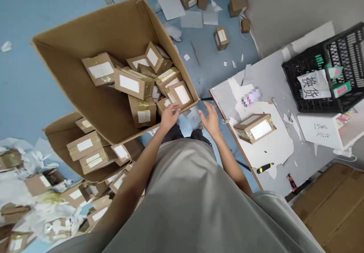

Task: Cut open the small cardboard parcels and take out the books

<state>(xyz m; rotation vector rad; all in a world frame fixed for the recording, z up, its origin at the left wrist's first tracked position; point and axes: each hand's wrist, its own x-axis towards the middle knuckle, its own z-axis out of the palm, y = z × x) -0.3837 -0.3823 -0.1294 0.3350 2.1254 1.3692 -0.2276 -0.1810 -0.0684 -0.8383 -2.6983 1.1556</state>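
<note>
My left hand point(170, 117) is over the near rim of a large open carton point(93, 29), its fingers loosely curled and slightly apart, with nothing clearly held. Just beyond its fingertips lies a small taped cardboard box point(181, 94) with a white label, among several similar boxes in the carton. My right hand point(210, 119) hovers between the carton and the table, fingers spread and holding nothing. To its right, a single taped box point(255, 128) with a white label rests on the table point(280, 139).
On the table are a utility knife point(265, 168), a blurred item point(251, 96) and a black crate point(292, 74). A red-handled tool point(291, 182) lies near its edge. A second carton point(57, 139) with boxes stands left, beside scattered boxes and wrapping. Paper scraps litter the blue floor point(17, 78).
</note>
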